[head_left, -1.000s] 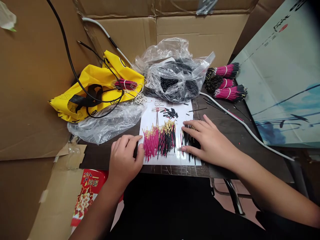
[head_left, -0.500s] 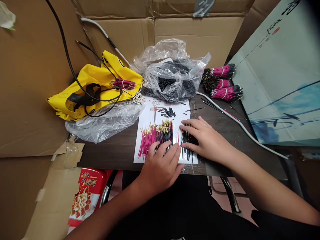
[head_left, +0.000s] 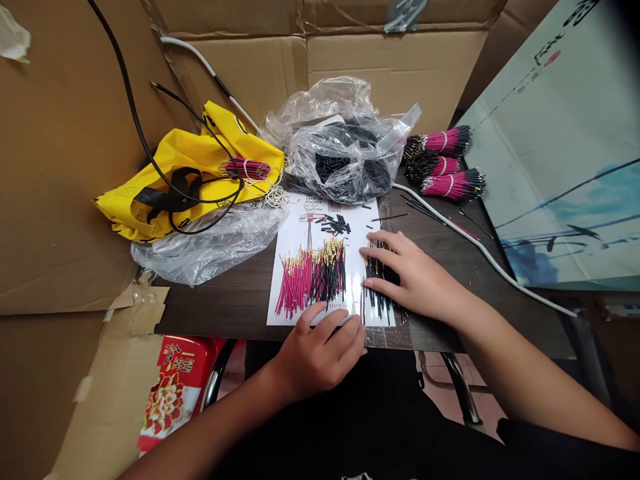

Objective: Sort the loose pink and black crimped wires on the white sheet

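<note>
On a printed white sheet (head_left: 354, 230) lie magenta wires (head_left: 296, 283) and, beside them, black wires (head_left: 334, 277), both with gold tips. My left hand (head_left: 325, 347) rests at the sheet's lower edge, fingers curved and apart, just below these wires. My right hand (head_left: 413, 273) lies with fingers spread over another group of black wires (head_left: 375, 293) at the sheet's right side. Between the hands a thin dark and magenta wire stands out near my left fingertips; whether they touch it is unclear. Short black sleeves (head_left: 336, 224) are scattered above the wires.
A yellow bag (head_left: 175, 157) with a cable across it lies left, holding a bundle (head_left: 253, 168). Behind the sheet sits a clear plastic bag (head_left: 345, 160) of black pieces. Tied magenta-black bundles (head_left: 453, 185) are at the back right. A white cable (head_left: 465, 241) crosses the dark table (head_left: 220, 300).
My left hand has moved down toward the table's front edge, uncovering the lower ends of the wires. My right hand has shifted slightly, its fingers a little more spread.
</note>
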`<act>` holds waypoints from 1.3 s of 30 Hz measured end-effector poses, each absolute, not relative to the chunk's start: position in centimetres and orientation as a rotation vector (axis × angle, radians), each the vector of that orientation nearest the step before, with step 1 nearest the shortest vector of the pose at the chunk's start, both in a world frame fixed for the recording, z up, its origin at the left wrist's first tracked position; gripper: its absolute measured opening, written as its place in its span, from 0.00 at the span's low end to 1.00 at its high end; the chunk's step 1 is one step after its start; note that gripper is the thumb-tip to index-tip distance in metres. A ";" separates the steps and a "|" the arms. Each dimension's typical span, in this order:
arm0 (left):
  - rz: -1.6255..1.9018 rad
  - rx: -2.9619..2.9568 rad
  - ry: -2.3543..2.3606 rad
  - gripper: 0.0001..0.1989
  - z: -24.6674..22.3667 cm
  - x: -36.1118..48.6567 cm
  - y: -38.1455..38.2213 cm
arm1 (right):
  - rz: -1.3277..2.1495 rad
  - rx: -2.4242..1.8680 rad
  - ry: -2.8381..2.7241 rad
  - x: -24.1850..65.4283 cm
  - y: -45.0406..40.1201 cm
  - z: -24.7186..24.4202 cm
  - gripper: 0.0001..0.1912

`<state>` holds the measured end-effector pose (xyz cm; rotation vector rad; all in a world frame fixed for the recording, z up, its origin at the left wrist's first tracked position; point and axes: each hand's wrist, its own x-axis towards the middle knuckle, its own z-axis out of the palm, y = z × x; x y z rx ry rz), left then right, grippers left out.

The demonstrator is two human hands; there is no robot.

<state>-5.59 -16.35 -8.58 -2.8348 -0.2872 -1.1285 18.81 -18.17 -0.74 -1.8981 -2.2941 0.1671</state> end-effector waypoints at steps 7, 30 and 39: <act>-1.251 -2.839 -0.090 0.06 -9.0 -5.3 -16.0 | 0.070 -1.940 -2.365 17.9 -18.4 -1.3 0.35; -1.179 -3.094 -0.443 0.22 -9.2 -14.3 -9.4 | -0.035 -2.040 -2.238 15.6 -15.8 -2.1 0.30; -1.364 -3.006 -0.879 0.17 -8.2 -13.1 -9.0 | 0.014 -2.020 -2.197 15.7 -15.8 -2.2 0.22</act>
